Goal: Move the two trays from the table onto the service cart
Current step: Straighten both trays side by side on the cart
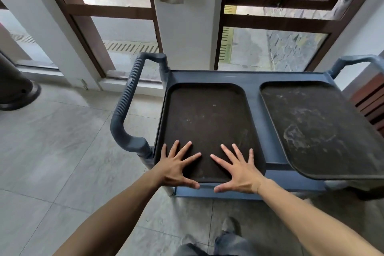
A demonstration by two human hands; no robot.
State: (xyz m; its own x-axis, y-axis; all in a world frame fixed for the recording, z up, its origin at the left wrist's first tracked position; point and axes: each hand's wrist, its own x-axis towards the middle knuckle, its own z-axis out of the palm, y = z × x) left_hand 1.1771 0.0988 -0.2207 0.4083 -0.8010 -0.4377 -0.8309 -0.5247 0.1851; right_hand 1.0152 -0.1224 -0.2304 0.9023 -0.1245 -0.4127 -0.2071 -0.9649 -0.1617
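Note:
Two dark brown trays lie side by side on top of a blue-grey service cart [254,110]. The left tray [207,118] sits flat on the cart's left half. The right tray [320,127] is scuffed with pale marks, and its near right corner overhangs the cart's front edge. My left hand [176,164] and my right hand [239,168] rest flat, fingers spread, on the near edge of the left tray, thumbs over its front rim. Neither hand grips anything.
The cart's ribbed handle [128,97] sticks out on the left, and another handle [353,62] shows at the far right. Tall brown-framed windows [276,21] stand right behind the cart. A dark round base [16,93] sits on the tiled floor at left. Wooden slats [372,102] are at right.

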